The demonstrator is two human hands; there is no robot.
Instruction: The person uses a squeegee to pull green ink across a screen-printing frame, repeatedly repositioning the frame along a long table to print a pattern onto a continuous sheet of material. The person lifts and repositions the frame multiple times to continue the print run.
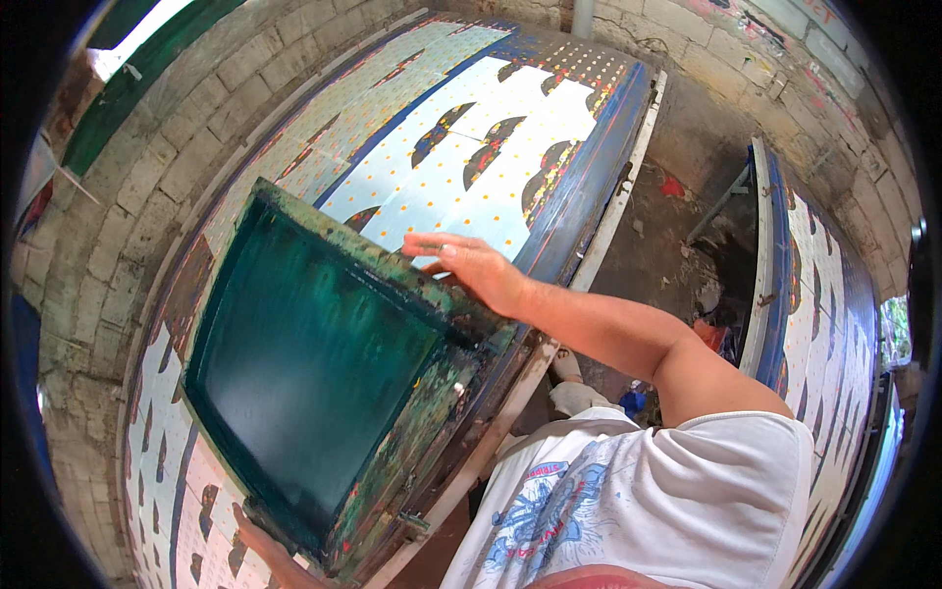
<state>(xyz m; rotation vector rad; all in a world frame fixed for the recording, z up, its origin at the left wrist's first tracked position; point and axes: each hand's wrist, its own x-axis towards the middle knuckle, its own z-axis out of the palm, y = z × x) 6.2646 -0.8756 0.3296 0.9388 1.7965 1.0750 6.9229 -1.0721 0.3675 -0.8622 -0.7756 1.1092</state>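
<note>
Head cam: green framed screen (pixel 314 363) at desk's (pixel 601 157) near long edge, partly over pale sheets (pixel 469 228). R hand (pixel 479 277): fingers extended, loosely apart, on rim at frame's far corner. L hand (pixel 265 546) by opp. corner; grip can't tell, fingers part hidden. Risk (est.): uneven hold → frame twists/slips, smears print if wet. Underside hidden; resting vs. lifted unclear; L forearm cut off.
</note>
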